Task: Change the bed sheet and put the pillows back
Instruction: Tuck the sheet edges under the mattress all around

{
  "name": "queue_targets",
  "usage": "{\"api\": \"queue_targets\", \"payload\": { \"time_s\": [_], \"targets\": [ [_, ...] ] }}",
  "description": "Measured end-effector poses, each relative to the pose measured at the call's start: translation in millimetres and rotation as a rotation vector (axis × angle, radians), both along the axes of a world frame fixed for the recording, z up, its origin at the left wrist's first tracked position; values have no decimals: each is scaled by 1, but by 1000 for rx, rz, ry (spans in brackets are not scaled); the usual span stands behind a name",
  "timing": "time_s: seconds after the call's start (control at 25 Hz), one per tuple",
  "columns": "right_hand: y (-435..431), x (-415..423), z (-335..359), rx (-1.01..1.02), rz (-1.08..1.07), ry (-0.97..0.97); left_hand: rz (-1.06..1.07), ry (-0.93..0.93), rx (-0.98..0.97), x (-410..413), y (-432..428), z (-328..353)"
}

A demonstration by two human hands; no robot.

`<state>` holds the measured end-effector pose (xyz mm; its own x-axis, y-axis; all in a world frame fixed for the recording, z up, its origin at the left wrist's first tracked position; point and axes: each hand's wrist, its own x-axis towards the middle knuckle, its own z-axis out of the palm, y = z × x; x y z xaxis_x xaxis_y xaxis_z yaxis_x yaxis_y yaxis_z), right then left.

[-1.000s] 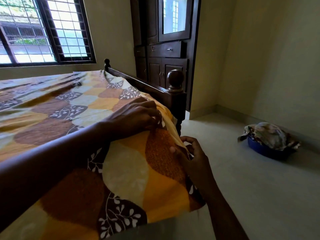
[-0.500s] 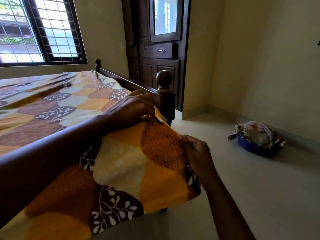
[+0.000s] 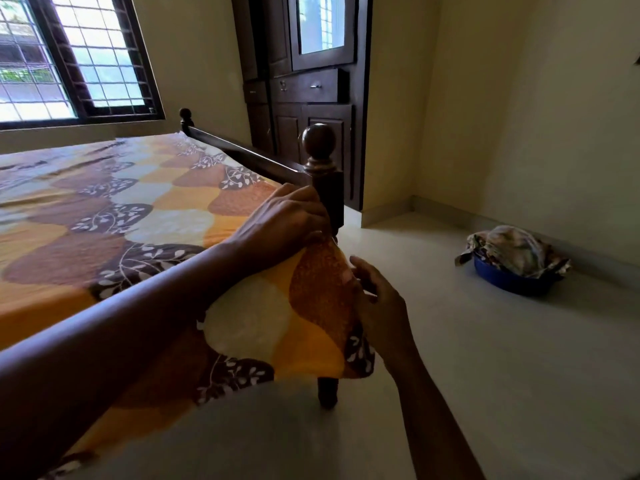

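Observation:
The bed sheet (image 3: 145, 216), patterned in orange, brown and cream with leaf prints, lies spread over the bed, and its corner flap hangs over the near side. My left hand (image 3: 287, 223) grips the sheet with curled fingers at the mattress corner, right beside the round-topped bedpost (image 3: 318, 143). My right hand (image 3: 379, 299) holds the hanging flap's right edge just below that corner, with its fingers curled against the cloth. No pillow is in view.
A blue basin (image 3: 509, 282) heaped with crumpled cloth sits on the pale floor by the right wall. A dark wooden wardrobe (image 3: 311, 98) stands behind the footboard. A barred window (image 3: 69, 57) is at the far left. One bed leg (image 3: 327, 393) shows below the flap.
My left hand has slid along the edge to the corner by the bedpost. My right hand has moved up the flap's edge, and the flap now hangs tighter.

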<state>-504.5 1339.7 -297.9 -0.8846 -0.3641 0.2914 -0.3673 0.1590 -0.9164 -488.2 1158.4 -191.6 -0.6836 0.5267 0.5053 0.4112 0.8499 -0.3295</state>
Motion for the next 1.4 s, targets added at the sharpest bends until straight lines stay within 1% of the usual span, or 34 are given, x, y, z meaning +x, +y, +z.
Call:
{"api": "queue_targets", "payload": {
  "time_s": [0.08, 0.16, 0.2, 0.24, 0.32, 0.36, 0.44, 0.56, 0.64, 0.68, 0.72, 0.8, 0.84, 0.88, 0.96, 1.0, 1.04, 1.08, 1.16, 1.2, 1.24, 1.32, 1.4],
  "targets": [
    [-13, 3, 14, -7, 34, -40, -15, 2, -31, 1, 2, 2],
    [-23, 0, 17, 88, 2, 20, -26, -1, -56, 2, 2, 5],
    [-25, -2, 16, 101, -22, 58, -17, -41, -61, 0, 2, 5],
    [-24, -5, 16, 69, -37, 60, 22, -123, -49, 0, 4, 7],
    [-18, -8, 20, -26, -31, -16, 138, -355, -39, -2, 8, 10],
    [-15, -11, 22, -59, -21, -58, 181, -430, -53, -4, 11, 12],
    [-10, -12, 27, -84, 23, -117, 221, -476, -113, -6, 17, 13],
    [0, -13, 34, -113, 188, -218, 263, -435, -221, -9, 22, 12],
    [13, -15, 40, -139, 279, -258, 265, -390, -216, -11, 28, 13],
    [17, -16, 43, -147, 284, -238, 254, -363, -186, -12, 29, 15],
    [19, -18, 44, -147, 238, -175, 234, -327, -142, -12, 30, 18],
    [16, -23, 40, -146, 32, 0, 188, -250, -44, -13, 29, 20],
    [12, -25, 34, -132, -72, 72, 184, -226, -26, -14, 29, 18],
    [8, -26, 27, -104, -144, 115, 201, -206, -53, -15, 30, 14],
    [0, -29, 7, -63, -184, 78, 228, -169, -172, -17, 35, -3],
    [-4, -29, -3, -76, -169, 22, 235, -142, -172, -15, 39, -13],
    [-6, -29, -9, -105, -148, -32, 242, -109, -86, -9, 43, -23],
    [-8, -30, -14, -135, -125, -77, 251, -73, 68, 1, 50, -34],
    [-6, -31, -19, -166, -42, -126, 230, -9, 473, 30, 69, -56],
    [-1, -33, -21, -171, 21, -121, 212, -19, 685, 46, 80, -67],
    [4, -34, -22, -181, 91, -113, 208, -82, 904, 60, 90, -81],
    [12, -38, -28, -198, 220, -153, 291, -296, 1405, 75, 105, -105],
    [17, -40, -39, -162, 296, -231, 406, -623, 1917, 83, 109, -128]
  ]
}}
